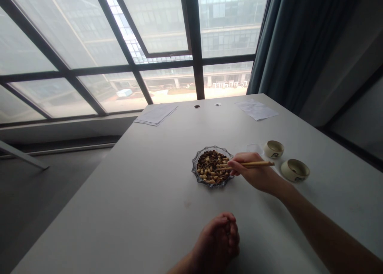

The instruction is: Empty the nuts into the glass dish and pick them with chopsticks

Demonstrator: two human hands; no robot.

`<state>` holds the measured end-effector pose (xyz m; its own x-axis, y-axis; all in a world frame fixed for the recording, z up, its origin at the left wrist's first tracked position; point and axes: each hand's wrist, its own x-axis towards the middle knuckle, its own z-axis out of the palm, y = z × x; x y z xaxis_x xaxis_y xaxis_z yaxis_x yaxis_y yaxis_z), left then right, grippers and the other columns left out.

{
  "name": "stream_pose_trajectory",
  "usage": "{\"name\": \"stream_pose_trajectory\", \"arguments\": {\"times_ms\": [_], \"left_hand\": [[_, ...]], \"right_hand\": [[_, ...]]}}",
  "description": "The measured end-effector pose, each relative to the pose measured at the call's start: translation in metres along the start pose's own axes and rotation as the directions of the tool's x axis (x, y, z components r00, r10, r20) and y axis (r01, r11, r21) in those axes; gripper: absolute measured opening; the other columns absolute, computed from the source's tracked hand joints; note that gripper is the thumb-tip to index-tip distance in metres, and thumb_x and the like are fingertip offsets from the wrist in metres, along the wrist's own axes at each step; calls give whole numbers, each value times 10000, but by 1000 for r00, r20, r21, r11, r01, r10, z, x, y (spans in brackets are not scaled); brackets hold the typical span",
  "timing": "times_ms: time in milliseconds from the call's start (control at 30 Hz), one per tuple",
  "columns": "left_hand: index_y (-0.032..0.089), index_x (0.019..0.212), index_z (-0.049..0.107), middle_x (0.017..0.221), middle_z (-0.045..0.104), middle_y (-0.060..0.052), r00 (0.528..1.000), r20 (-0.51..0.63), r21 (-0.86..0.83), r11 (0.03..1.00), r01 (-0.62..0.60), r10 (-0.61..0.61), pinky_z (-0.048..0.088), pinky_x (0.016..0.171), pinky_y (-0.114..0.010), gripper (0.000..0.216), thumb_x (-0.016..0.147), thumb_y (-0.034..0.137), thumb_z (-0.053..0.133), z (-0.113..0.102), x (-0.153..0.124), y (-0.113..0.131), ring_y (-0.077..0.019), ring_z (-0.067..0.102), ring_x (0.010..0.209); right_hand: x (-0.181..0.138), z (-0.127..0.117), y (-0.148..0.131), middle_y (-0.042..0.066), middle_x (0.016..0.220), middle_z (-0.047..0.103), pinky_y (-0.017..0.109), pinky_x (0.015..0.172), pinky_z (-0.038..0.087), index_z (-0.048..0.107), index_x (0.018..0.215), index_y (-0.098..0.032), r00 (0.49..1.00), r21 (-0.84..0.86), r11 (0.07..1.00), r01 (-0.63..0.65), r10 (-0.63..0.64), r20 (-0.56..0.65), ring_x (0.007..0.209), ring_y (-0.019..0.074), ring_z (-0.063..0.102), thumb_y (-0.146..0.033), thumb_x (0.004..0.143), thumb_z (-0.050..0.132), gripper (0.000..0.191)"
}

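From the head view, your right hand (254, 174) grips a pair of chopsticks (253, 164), tips in the glass dish (212, 166) of nuts and seeds at the counter's (149, 186) middle. Your left hand (220, 240) rests curled shut, empty, nearer you. Two small cups (273, 149) sit right of the dish.

Right hand (254, 174) stretched forward, fingers (236, 165) pinched, left hand (220, 240) curled in a loose fist

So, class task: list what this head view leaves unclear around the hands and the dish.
- Chopstick tips: lost among nuts and seeds in the glass dish; any catch too small to tell.
- Left hand: curled fingers hide the palm.
- Two cups: contents not visible.
- Papers: print too small.
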<state>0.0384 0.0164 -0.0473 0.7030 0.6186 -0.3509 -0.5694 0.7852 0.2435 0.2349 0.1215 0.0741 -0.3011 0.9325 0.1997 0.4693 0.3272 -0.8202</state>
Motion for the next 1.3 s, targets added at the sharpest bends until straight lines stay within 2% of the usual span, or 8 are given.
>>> {"name": "stream_pose_trajectory", "arguments": {"times_ms": [200,400,700,1033,1167,1300], "left_hand": [[161,898,642,699,537,21,1000,-9,-7,1000,0,0,220,546,-229,114,835,251,672,1,-1,-1,-84,451,564],[157,893,650,695,544,16,1000,-11,0,1000,-18,18,214,543,-233,117,821,246,675,5,-2,-1,-88,451,563],[159,886,650,694,547,24,1000,-20,-27,1000,16,-16,227,550,-222,129,800,238,706,6,-2,2,-82,467,571],[158,892,660,688,547,24,1000,-10,1,1000,1,-1,209,538,-228,150,782,245,713,5,-1,0,-84,450,557],[157,892,659,696,548,21,1000,-5,-21,1000,4,-4,216,548,-224,129,803,243,698,4,-1,0,-84,452,571],[155,893,665,692,552,19,1000,4,-28,1000,7,-7,216,547,-225,122,808,237,696,1,0,0,-85,460,568]], "right_hand": [[4,13,9,49,736,731,270,633,506,729,769,-177,1000,28,1000,5,-6,20,673,184,680,-503,964,571,412],[5,13,12,46,718,726,271,629,497,719,748,-172,1000,24,1000,-4,4,20,672,188,679,-494,957,588,406],[5,11,9,57,771,728,265,643,491,733,786,-169,999,-5,1000,31,-30,44,703,178,673,-493,980,551,420],[8,15,16,45,722,717,260,633,479,736,722,-162,999,-31,999,26,-25,39,664,161,667,-465,1007,510,473],[6,19,19,50,738,736,269,628,525,733,744,-163,1000,22,1000,-7,8,-3,670,180,693,-467,990,543,435],[6,25,21,56,708,742,282,605,582,731,769,-157,989,143,985,-98,112,-94,669,215,742,-501,947,602,408]]}}
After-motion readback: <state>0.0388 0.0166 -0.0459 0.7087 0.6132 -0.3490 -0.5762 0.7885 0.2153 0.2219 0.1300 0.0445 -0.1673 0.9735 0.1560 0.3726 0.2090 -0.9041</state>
